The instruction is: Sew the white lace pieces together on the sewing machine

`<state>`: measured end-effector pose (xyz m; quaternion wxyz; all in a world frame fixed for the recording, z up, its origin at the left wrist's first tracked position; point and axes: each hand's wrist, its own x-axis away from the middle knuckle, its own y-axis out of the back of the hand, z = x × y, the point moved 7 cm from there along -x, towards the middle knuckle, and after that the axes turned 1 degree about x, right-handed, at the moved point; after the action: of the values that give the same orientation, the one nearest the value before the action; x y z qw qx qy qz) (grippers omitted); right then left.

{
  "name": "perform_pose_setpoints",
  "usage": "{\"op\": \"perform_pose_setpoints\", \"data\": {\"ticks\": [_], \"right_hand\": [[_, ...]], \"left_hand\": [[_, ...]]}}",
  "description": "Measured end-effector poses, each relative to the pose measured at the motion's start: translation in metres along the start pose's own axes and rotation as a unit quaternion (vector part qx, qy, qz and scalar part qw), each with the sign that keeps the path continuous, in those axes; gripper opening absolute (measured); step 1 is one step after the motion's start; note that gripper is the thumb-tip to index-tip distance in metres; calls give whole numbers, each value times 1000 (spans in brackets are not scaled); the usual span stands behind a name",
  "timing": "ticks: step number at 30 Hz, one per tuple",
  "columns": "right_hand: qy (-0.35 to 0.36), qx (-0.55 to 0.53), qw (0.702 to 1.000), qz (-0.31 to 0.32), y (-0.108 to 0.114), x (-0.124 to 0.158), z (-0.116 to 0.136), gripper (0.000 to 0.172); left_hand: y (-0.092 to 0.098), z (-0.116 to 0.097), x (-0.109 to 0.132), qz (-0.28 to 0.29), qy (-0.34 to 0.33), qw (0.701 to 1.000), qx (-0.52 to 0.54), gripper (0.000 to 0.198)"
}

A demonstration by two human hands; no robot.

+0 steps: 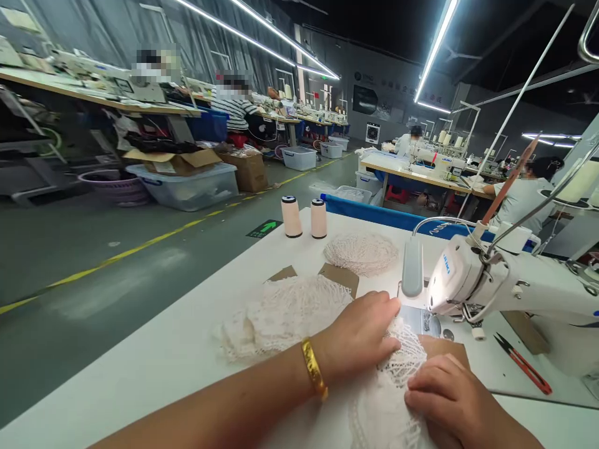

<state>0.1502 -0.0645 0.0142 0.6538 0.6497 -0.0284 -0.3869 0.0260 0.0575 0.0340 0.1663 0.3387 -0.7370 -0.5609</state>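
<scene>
A piece of white lace fabric (405, 362) lies at the front of the sewing machine (468, 280), just short of the needle area. My left hand (362, 333), with a gold bracelet at the wrist, presses over its left edge, thumb and fingers closed on the lace. On the right edge, the curled fingers of my right hand (449, 396) pinch the same piece; some fingertips are hidden. Brown card (449, 349) shows beneath it. Left of my hands spreads a pile of lace pieces (290, 312), and a rounder lace stack (360, 252) sits farther back.
Two thread cones (291, 218) stand at the table's far edge. Red-handled thread snips (524, 365) lie right of the needle. A blue cloth trough (374, 212) runs along the back of the white table (154, 368). Co-workers sit at other machines beyond the aisle.
</scene>
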Motion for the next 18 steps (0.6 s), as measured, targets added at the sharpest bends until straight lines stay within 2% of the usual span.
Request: {"op": "perform_pose_setpoints", "data": {"ticks": [6, 8, 11, 14, 16, 18], "right_hand": [[-24, -27, 998, 50, 1, 1, 6, 12], [-35, -52, 998, 25, 6, 2, 6, 11], [-142, -93, 984, -50, 15, 9, -9, 9], [-284, -91, 950, -90, 17, 20, -29, 19], [-318, -93, 939, -93, 15, 21, -34, 19], [-310, -95, 941, -96, 12, 18, -34, 7]], "left_hand": [[-16, -8, 2, -39, -52, 998, -27, 18], [-19, -12, 2, -65, -86, 994, -16, 21], [-18, -24, 6, -114, -135, 984, 33, 22], [-15, -37, 12, -164, -173, 969, 71, 21], [-12, -44, 16, -188, -189, 960, 87, 20], [-10, -49, 18, -207, -201, 952, 101, 21]]}}
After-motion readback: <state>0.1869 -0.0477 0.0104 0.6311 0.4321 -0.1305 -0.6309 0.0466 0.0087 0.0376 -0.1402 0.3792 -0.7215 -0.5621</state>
